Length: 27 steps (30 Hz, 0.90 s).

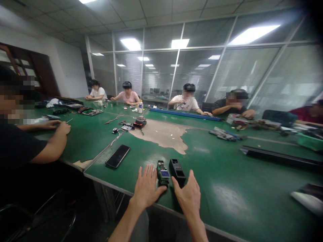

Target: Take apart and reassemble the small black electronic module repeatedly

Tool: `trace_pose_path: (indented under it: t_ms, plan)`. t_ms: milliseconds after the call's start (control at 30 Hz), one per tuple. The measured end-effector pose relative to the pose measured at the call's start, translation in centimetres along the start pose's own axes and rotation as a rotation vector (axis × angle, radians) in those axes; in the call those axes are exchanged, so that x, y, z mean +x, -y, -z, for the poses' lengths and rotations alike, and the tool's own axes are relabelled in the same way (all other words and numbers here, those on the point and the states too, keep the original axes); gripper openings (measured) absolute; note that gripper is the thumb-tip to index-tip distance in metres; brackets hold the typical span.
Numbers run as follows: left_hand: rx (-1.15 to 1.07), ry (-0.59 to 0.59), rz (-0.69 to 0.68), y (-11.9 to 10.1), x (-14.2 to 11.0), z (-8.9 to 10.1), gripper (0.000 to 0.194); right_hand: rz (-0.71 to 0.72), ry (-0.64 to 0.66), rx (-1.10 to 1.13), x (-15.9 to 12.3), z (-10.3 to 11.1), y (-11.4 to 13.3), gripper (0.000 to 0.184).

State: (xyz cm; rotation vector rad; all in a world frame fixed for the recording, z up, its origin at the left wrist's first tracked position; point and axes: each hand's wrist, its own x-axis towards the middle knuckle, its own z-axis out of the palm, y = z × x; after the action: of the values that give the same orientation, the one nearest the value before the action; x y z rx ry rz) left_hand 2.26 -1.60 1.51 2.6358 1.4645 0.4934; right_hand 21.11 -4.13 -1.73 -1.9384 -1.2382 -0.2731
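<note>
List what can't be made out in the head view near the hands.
The circuit board: labels too small to read, small screen's contents blurred.
The left hand: the head view's angle hides whether it touches the board.
The black case: near end in shadow beside the right hand; top details too small.
The phone: dark face shows nothing readable.

Glass partition [196, 72] running from 12 to 3 o'clock, slatted blinds [128, 74] hanging behind it; fluorescent ceiling panels [253, 34] glowing overhead; wood-framed door [32, 70] standing at 10 o'clock beside white wall [72, 70]; green-topped workbench [252, 201] stretching ahead.
</note>
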Motion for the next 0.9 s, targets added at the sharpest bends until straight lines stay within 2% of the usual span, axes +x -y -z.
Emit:
trace_pose_path:
  t_ms: [200, 367, 433, 667, 767, 900]
  plan:
    - [0.015, 0.011, 0.003, 0.0, 0.0, 0.0, 0.087, -0.016, 0.02, 0.0, 0.1, 0.3, 0.1, 0.094]
    - [0.013, 0.003, 0.005, -0.1, 0.1, -0.1, 0.087, -0.026, 0.105, -0.048, 0.4, 0.9, 0.4, 0.059]
    - [0.011, -0.001, 0.002, 0.0, 0.2, -0.1, 0.087, -0.04, 0.121, -0.029, 0.6, 1.3, 0.7, 0.051]
    - [0.038, 0.02, 0.017, -0.1, 0.2, -0.2, 0.085, -0.065, -0.01, 0.214, 1.8, 3.2, 4.0, 0.059]
    - [0.043, 0.022, 0.02, -0.1, 0.2, -0.3, 0.084, -0.003, -0.005, 0.273, 2.0, 3.4, 5.6, 0.057]
    - [0.034, 0.012, 0.011, 0.0, 0.2, -0.4, 0.085, 0.041, 0.023, 0.233, 1.7, 2.9, 6.8, 0.052]
